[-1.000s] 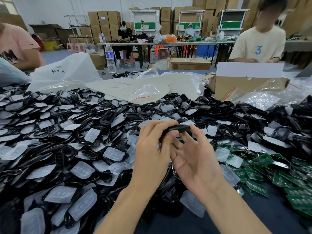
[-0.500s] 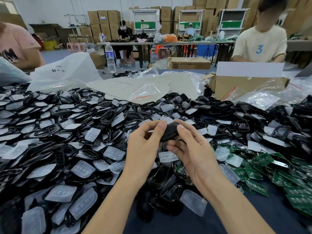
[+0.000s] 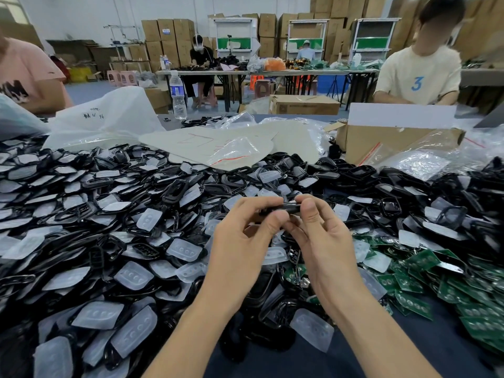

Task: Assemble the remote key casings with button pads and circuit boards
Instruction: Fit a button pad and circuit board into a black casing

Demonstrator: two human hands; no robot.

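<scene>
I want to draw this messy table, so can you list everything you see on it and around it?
casings: a great many, black, heaped across the table
button pads: a great many, milky white, scattered over the casings
circuit boards: many, green, near right
held casing: one, black, between both hands
plastic bags: several, white or clear, far side
cardboard box: one, brown, open, far right
water bottle: one, clear, blue label, far edge
table: one, dark blue top
person in pink shirt: one, far left
person in cream shirt: one, far right
left hand: pinches the held casing
right hand: pinches its other end
</scene>
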